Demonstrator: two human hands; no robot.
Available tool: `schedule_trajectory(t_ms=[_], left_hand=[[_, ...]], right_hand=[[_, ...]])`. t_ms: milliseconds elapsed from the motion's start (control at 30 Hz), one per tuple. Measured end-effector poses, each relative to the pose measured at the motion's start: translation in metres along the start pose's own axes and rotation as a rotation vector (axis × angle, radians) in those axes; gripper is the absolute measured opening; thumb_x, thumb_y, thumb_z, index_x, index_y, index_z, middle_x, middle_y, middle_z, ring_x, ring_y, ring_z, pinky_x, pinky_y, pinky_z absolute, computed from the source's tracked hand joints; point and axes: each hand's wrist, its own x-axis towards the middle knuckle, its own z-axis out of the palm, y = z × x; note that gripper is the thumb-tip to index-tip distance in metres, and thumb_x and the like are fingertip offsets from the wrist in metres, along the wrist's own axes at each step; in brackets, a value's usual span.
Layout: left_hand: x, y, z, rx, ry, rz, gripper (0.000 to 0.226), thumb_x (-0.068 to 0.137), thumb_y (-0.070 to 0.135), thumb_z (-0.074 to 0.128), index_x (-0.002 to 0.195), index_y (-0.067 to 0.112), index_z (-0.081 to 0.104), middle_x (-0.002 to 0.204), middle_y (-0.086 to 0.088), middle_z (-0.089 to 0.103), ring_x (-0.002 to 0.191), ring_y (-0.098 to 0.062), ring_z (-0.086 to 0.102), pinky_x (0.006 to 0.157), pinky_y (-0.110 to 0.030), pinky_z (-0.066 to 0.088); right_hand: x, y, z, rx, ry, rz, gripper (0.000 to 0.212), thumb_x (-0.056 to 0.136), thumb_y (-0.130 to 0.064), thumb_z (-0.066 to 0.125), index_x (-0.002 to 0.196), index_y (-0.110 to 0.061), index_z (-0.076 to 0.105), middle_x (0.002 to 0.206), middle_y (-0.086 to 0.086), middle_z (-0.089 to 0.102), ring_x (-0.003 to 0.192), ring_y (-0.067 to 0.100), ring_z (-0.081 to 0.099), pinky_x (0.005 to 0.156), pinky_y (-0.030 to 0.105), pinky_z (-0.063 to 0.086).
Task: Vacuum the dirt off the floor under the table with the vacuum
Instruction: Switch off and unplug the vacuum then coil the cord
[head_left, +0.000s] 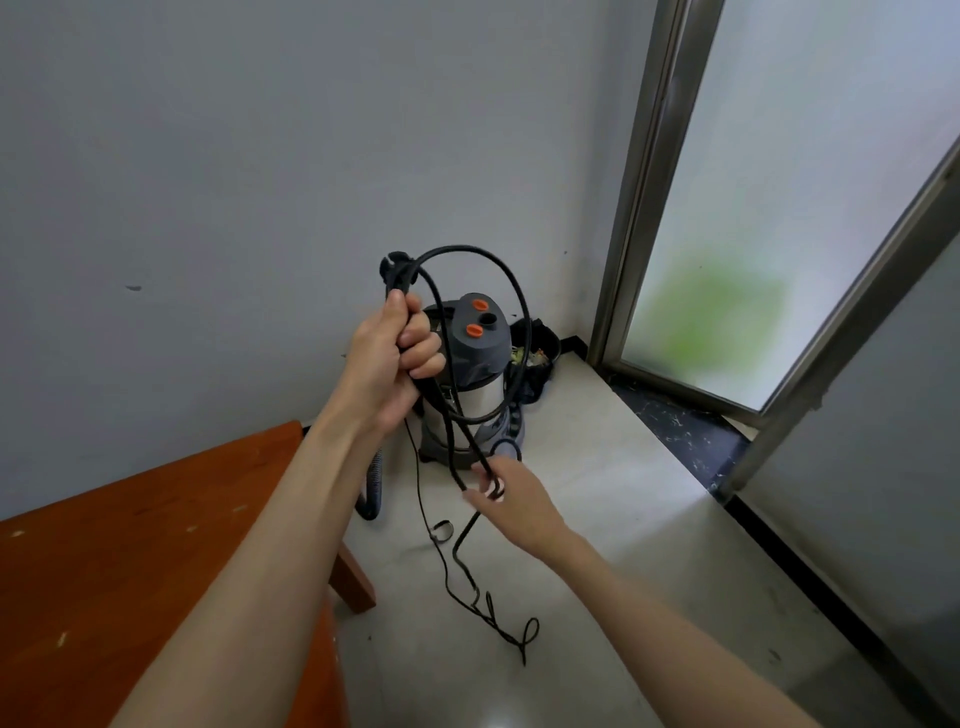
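Note:
A canister vacuum (480, 374) with a steel drum and a grey top bearing orange knobs stands in the room's corner. Its ribbed hose (375, 480) hangs at its left, partly hidden by my arm. My left hand (395, 358) is raised in front of the vacuum and grips several loops of the black power cord (511, 291); the plug (397, 265) sticks up above my fist. Lower down, my right hand (511, 499) pinches a strand of the same cord. The rest of the cord trails onto the floor (597, 545).
An orange-brown wooden table (130, 561) fills the lower left, one leg (356, 577) close to the cord. A black bin (537, 353) with rubbish sits behind the vacuum. A frosted glass door (779, 208) with a metal frame and dark threshold stands on the right.

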Motion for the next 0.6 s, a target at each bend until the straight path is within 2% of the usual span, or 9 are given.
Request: schedule_trajectory(t_ms=[100, 167, 233, 300, 367, 433, 467, 533, 600], left_hand=[[-0.007, 0.003, -0.006, -0.065, 0.047, 0.004, 0.036, 0.104, 0.028, 0.023, 0.077, 0.015, 0.044, 0.046, 0.009, 0.029, 0.035, -0.002, 0.023, 0.037, -0.015, 0.019], [-0.012, 0.003, -0.009, -0.104, 0.059, 0.010, 0.037, 0.104, 0.028, 0.022, 0.077, 0.015, 0.045, 0.047, 0.009, 0.029, 0.035, -0.002, 0.024, 0.036, -0.014, 0.020], [-0.015, 0.004, -0.008, -0.124, 0.059, 0.024, 0.037, 0.104, 0.028, 0.022, 0.078, 0.015, 0.045, 0.047, 0.009, 0.028, 0.035, -0.002, 0.023, 0.036, -0.014, 0.020], [-0.018, 0.007, -0.004, -0.130, 0.050, 0.041, 0.038, 0.104, 0.029, 0.022, 0.078, 0.015, 0.046, 0.047, 0.009, 0.029, 0.035, -0.002, 0.023, 0.036, -0.014, 0.021], [-0.021, 0.012, -0.002, -0.142, 0.033, 0.059, 0.038, 0.104, 0.030, 0.022, 0.078, 0.016, 0.046, 0.048, 0.010, 0.029, 0.035, -0.002, 0.024, 0.036, -0.014, 0.022], [-0.023, 0.018, -0.001, -0.149, 0.018, 0.084, 0.038, 0.104, 0.031, 0.022, 0.078, 0.016, 0.046, 0.047, 0.010, 0.030, 0.035, -0.001, 0.024, 0.035, -0.014, 0.023], [-0.025, 0.021, -0.002, -0.141, 0.020, 0.096, 0.038, 0.104, 0.031, 0.022, 0.079, 0.016, 0.046, 0.047, 0.010, 0.030, 0.035, -0.001, 0.024, 0.035, -0.014, 0.023], [-0.029, 0.026, -0.009, -0.094, 0.052, 0.119, 0.038, 0.104, 0.031, 0.021, 0.079, 0.016, 0.045, 0.048, 0.009, 0.029, 0.036, -0.002, 0.024, 0.036, -0.014, 0.023], [-0.033, 0.030, -0.021, 0.006, 0.110, 0.134, 0.037, 0.104, 0.031, 0.021, 0.080, 0.016, 0.045, 0.049, 0.010, 0.029, 0.037, -0.002, 0.023, 0.036, -0.015, 0.023]], right_hand=[[0.005, 0.008, -0.006, -0.067, 0.170, -0.004, 0.026, 0.089, -0.016, 0.060, 0.115, -0.014, 0.055, 0.106, -0.008, 0.055, 0.100, 0.010, 0.052, 0.083, 0.020, 0.043], [0.008, 0.008, -0.011, 0.030, 0.254, 0.048, 0.055, 0.087, -0.017, 0.065, 0.136, -0.017, 0.040, 0.130, -0.015, 0.040, 0.121, 0.002, 0.037, 0.097, 0.014, 0.031], [0.010, 0.005, -0.011, 0.154, 0.296, 0.210, 0.082, 0.087, -0.024, 0.067, 0.151, -0.015, 0.015, 0.155, -0.005, 0.014, 0.142, 0.010, 0.015, 0.110, 0.019, 0.016], [0.009, -0.001, -0.007, 0.360, 0.203, 0.481, 0.093, 0.090, -0.037, 0.063, 0.152, -0.011, -0.001, 0.160, 0.006, -0.005, 0.147, 0.021, 0.003, 0.115, 0.030, 0.012], [0.007, -0.002, 0.003, 0.614, -0.048, 0.695, 0.083, 0.093, -0.049, 0.050, 0.152, -0.010, 0.007, 0.158, 0.013, 0.012, 0.145, 0.026, 0.015, 0.115, 0.038, 0.015], [0.006, -0.003, 0.017, 0.751, -0.372, 0.785, 0.067, 0.094, -0.057, 0.043, 0.146, -0.019, 0.024, 0.144, 0.017, 0.043, 0.136, 0.030, 0.036, 0.114, 0.045, 0.017], [0.006, -0.002, 0.026, 0.800, -0.449, 0.796, 0.054, 0.095, -0.052, 0.044, 0.135, -0.018, 0.035, 0.126, 0.018, 0.060, 0.123, 0.029, 0.052, 0.110, 0.045, 0.023], [0.010, 0.004, 0.038, 0.880, -0.368, 0.799, 0.028, 0.098, -0.031, 0.050, 0.108, -0.006, 0.049, 0.076, 0.011, 0.065, 0.075, 0.023, 0.063, 0.086, 0.037, 0.045], [0.012, 0.013, 0.038, 0.747, -0.169, 0.810, 0.019, 0.098, -0.019, 0.051, 0.086, -0.005, 0.047, 0.060, 0.008, 0.046, 0.051, 0.018, 0.044, 0.059, 0.033, 0.047]])
